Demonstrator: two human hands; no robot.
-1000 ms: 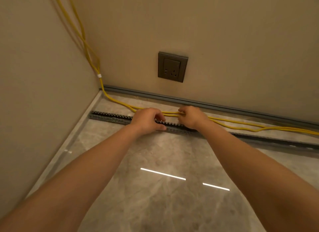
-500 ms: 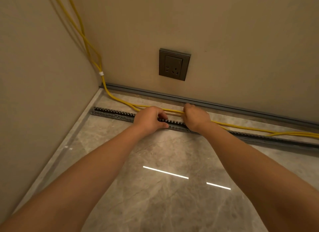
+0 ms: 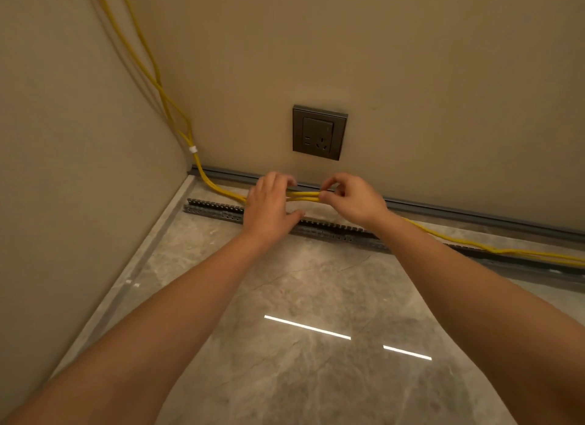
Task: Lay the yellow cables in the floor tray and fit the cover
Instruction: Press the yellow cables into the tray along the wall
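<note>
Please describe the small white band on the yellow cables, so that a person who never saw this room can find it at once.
Start at the room corner left of the dark wall socket, where the yellow cables come down the wall. Follow them almost to the grey skirting strip; just above it, the white band wraps them together. It is the only white mark on the yellow bundle.

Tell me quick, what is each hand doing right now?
Left hand: fingers closed on the yellow cables.
Right hand: fingers pinching the same cables, held above the floor tray.
</note>
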